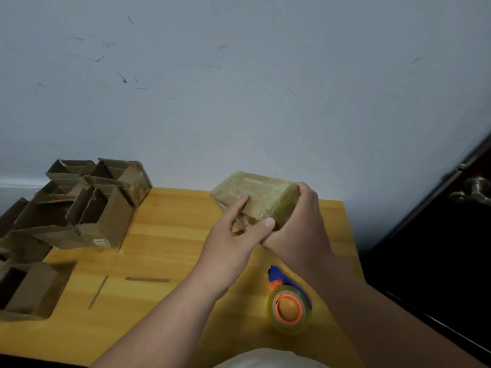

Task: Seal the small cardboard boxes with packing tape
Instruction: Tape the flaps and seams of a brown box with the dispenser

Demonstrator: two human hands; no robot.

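Holding the tape-wrapped cardboard box tilted above the far side of the wooden worktop, both hands work on its near end. Right hand is wrapped round the right end, fingers curled over the far edge, apparently to steady the box against pressure. Left hand lies on the near face, index finger straight along the surface, thumb pressing near the lower corner; judged to be smoothing tape down at that end. Box surface looks glossy, consistent with tape already over it. Tape dispenser, blue handle with orange core, lies on the worktop near the person, set aside within reach. Open unsealed boxes crowd the left side, awaiting sealing.
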